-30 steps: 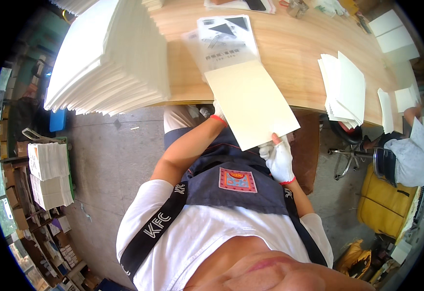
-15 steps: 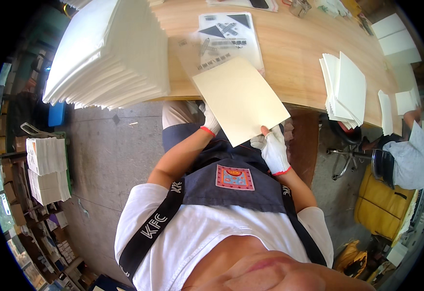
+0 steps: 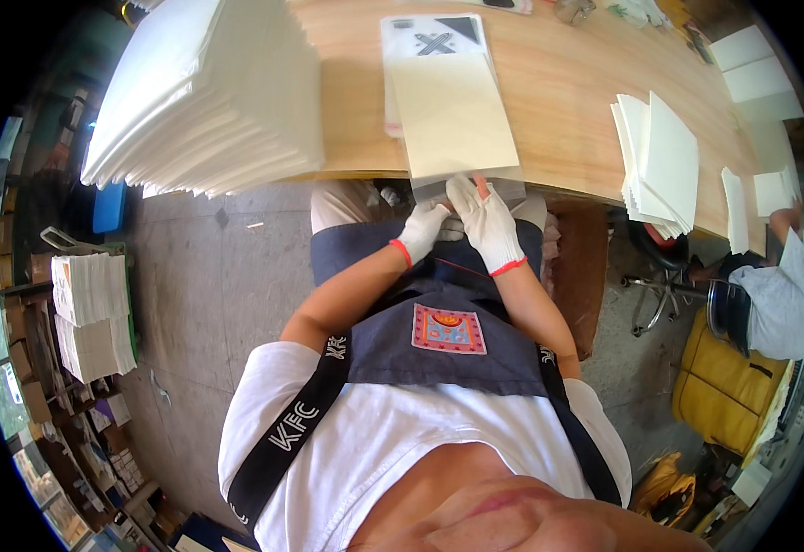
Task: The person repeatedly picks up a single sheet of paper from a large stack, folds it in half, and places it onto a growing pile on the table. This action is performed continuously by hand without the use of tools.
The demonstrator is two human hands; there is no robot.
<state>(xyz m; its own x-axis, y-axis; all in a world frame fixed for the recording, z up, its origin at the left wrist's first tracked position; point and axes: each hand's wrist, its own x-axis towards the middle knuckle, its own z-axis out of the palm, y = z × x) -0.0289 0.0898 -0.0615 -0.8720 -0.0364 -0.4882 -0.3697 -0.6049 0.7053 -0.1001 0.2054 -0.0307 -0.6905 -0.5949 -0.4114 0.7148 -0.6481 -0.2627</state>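
A cream-coloured sheet or thin booklet [image 3: 457, 115] lies in a clear plastic bag [image 3: 425, 189], whose near end hangs over the table edge. Both my hands wear white knitted gloves with red cuffs. My left hand [image 3: 423, 230] is closed at the bag's near edge, its fingertips partly hidden. Close beside it, my right hand [image 3: 486, 219] lies with stretched fingers over the bag's near end, against the cream sheet's lower edge; one fingertip is bare. Under the bag sits a pile of printed clear bags [image 3: 434, 37] with dark triangles and a crossed pencil-and-ruler picture.
A tall stack of white paper [image 3: 208, 101] stands at left on the wooden table [image 3: 558, 92]. White booklets [image 3: 664, 166] stand at right. Bundled printed stacks [image 3: 93, 313] are at far left. At far right, another person [image 3: 779, 299] sits near a yellow padded item [image 3: 728, 382].
The cream sheet has moved away from me, turned straighter and now lies inside the clear bag. My hands have come together at the bag's near end.
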